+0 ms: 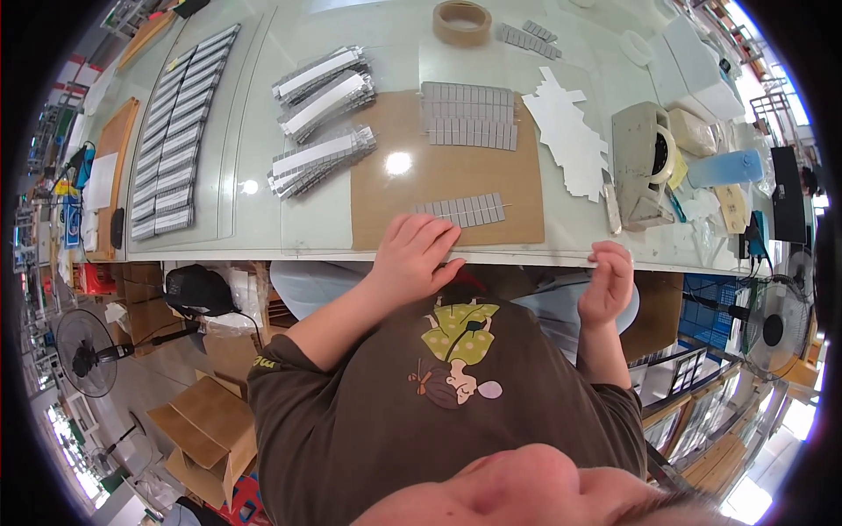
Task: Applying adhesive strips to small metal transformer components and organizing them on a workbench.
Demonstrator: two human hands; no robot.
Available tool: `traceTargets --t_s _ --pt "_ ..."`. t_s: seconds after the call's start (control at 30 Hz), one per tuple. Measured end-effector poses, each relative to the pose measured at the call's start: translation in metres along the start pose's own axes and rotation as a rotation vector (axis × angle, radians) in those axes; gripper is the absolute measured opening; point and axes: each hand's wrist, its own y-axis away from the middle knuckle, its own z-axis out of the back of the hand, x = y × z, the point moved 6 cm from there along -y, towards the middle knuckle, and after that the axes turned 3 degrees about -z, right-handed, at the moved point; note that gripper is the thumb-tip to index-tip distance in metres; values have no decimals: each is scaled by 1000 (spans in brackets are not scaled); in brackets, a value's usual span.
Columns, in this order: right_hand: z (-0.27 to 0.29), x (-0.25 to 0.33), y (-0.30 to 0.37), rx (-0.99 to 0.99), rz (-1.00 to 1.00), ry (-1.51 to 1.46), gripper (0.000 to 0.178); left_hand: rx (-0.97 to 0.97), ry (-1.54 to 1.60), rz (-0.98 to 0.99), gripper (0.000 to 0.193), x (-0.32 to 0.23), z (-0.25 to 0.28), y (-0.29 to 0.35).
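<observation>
A short strip of grey rectangular segments (474, 210) lies near the front of a brown board (447, 180), with a thin pale line along its middle. My left hand (417, 252) rests over the strip's left end, fingers stretched out and thumb apart. To the right, at the table's front edge, my right hand (607, 282) is raised with its fingers curled together; whatever it may pinch is too small to make out. Farther back on the board sit more grey segmented strips (469, 114), laid side by side. White paper-like strips (566, 131) are piled at the board's right.
Bundles of grey strips topped with white (324, 110) lie left of the board. Long striped rows (184, 131) fill the far left. A tape roll (462, 23) and small grey pieces (531, 39) are at the back. A tape dispenser (640, 167) and blue bottle (726, 168) stand right.
</observation>
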Motion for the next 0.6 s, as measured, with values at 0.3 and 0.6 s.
traceTargets --t_s 0.3,0.6 --pt "-118 2 -1 551 189 56 13 -65 -98 29 48 -15 -12 -2" --pt "-128 11 -8 590 271 57 16 -71 -161 37 51 -14 -13 -3"
